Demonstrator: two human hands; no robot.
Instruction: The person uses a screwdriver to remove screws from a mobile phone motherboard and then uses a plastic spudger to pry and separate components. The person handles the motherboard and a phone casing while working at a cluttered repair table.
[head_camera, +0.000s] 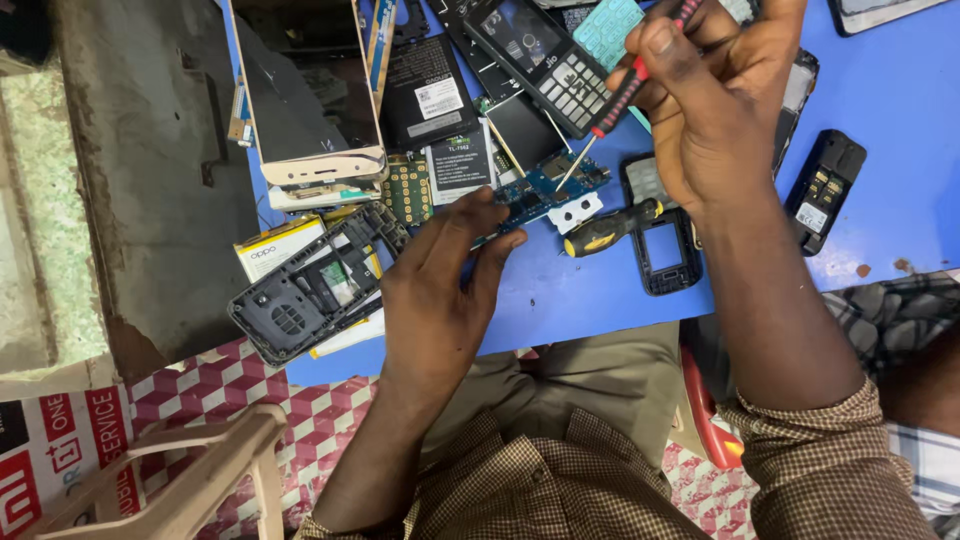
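Nearest to us, our left hand (440, 290) pinches the near end of the blue circuit board (535, 195) between thumb and fingers, holding it just above the blue table (900, 120). We judge this grip adequate, though resting the board flat would steady it better.

Beyond it, our right hand (715, 100) grasps the red-and-black screwdriver (625, 95), its tip set on the board's far portion. We advise keeping the shaft square to the screw and pressing lightly, so the tip does not skid across components.

A yellow-handled screwdriver (605, 230) lies just beside the board. To the left rests a black phone frame (315, 285); farther off sits a keypad phone (540, 55).
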